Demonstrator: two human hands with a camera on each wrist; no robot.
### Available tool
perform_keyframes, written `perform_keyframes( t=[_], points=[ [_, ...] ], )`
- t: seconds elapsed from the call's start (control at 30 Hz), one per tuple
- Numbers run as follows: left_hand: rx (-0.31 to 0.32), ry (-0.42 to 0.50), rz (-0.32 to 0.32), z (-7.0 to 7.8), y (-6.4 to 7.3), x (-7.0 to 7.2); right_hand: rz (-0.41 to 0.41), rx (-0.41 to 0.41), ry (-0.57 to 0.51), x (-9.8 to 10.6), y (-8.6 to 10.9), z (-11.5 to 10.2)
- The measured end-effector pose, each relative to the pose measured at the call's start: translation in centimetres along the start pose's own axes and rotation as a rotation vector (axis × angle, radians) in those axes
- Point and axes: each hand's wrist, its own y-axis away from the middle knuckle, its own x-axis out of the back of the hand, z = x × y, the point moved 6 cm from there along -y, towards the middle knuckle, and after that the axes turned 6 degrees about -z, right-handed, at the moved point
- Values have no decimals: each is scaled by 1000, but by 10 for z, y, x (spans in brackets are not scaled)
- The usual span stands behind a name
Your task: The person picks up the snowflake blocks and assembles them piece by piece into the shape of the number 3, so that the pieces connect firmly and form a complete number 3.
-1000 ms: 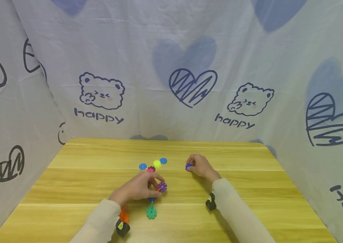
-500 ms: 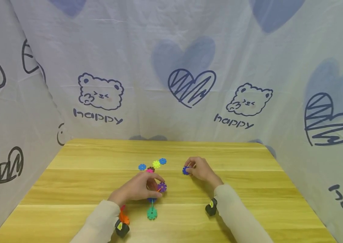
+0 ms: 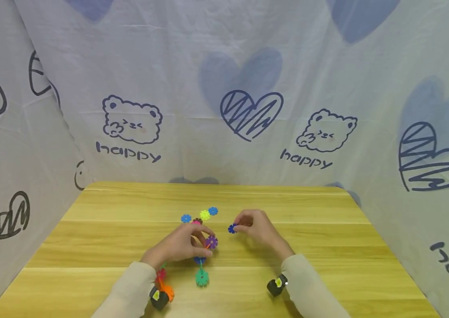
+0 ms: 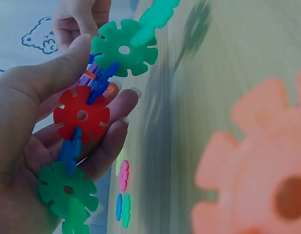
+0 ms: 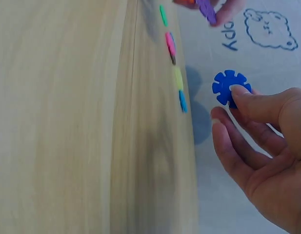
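Note:
My left hand (image 3: 180, 244) holds a chain of notched plastic snowflake discs, thumb on one side and fingers beneath. In the left wrist view a red disc (image 4: 82, 115) lies over the palm, joined by blue discs to a green disc (image 4: 125, 48) above and another green disc (image 4: 68, 190) below. A purple disc (image 3: 211, 242) sticks out past the fingertips at the chain's end. A large orange disc (image 4: 257, 161) fills the near right of that view. Between thumb and forefinger, my right hand (image 3: 257, 226) pinches a single dark blue disc (image 5: 229, 87), a short way right of the purple one.
Loose discs lie on the wooden table (image 3: 307, 207) beyond the left hand: a blue one (image 3: 186, 218), a yellow one (image 3: 205, 215), another blue one (image 3: 213, 211), and pink and brown ones partly behind the hand. A printed cloth (image 3: 192, 132) hangs behind the table.
My right hand has moved left and nearer, bringing the dark blue disc toward the purple one. The left hand stays nearly in place; the chain's orange end has swung slightly into view.

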Motion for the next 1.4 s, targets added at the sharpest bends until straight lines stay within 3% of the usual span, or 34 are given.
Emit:
perform_keyframes(
  t=[0.27,0.47,1.4],
  points=[
    [-15,1,17,1,1,1,-89,138,-23,-13,9,-23],
    [-12,3,34,2,1,2,-93,199,-41,-21,14,-32],
    [-36,-8,54,3,-1,1,-46,213,-65,-30,15,-32]
  ],
)
